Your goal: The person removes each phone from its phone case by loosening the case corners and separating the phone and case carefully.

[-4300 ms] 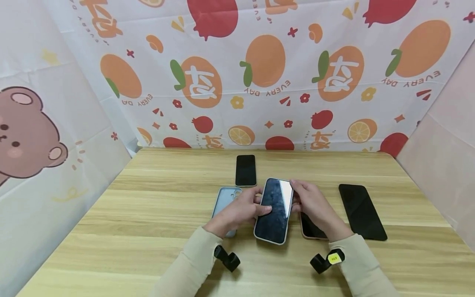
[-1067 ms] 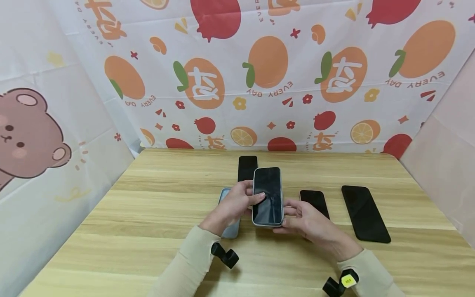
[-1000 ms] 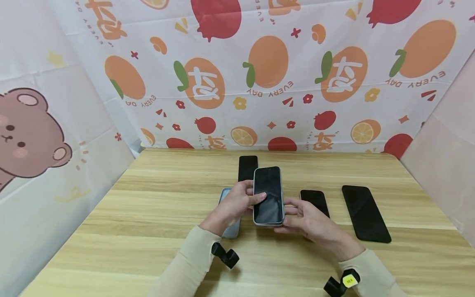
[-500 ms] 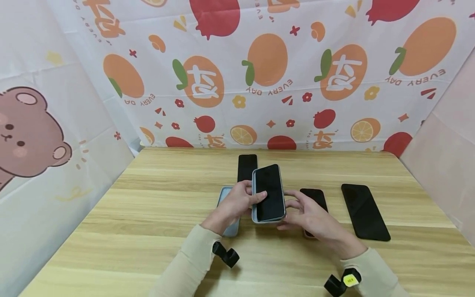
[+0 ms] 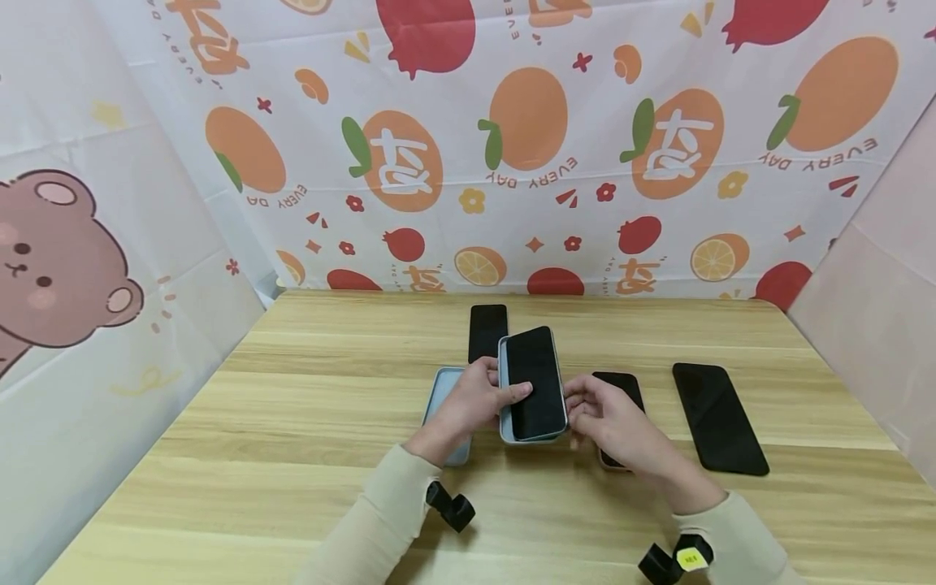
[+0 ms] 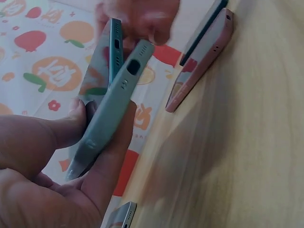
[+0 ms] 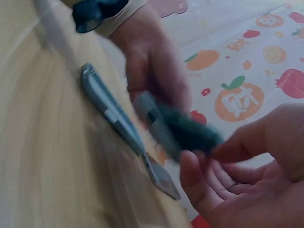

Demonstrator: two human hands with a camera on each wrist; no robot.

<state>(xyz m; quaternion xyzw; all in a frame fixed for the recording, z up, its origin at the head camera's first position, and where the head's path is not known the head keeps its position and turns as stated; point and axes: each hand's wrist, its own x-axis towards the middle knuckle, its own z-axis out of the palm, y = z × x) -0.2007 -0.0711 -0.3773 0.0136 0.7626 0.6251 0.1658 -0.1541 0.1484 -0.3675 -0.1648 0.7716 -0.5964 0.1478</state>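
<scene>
Well, the left hand [image 5: 471, 402] is gripping a light-blue phone case [image 6: 111, 102], with a black smartphone [image 5: 537, 386] tilting out of it, right side lifted. Blur is hiding the contact at the right hand [image 5: 610, 418]; I can't tell if its fingers are pinching that phone. The hands are partly covering a second blue case [image 5: 442, 386] and a pink-rimmed phone [image 5: 621, 382]. Bare wood is separating the latter from a larger black phone [image 5: 720, 418]; a smaller phone [image 5: 488, 331] is lying toward the table's [image 5: 292, 422] back edge.

Black phone [image 5: 543, 375], tilted; seemingly partway in blue case [image 6: 108, 108]
</scene>
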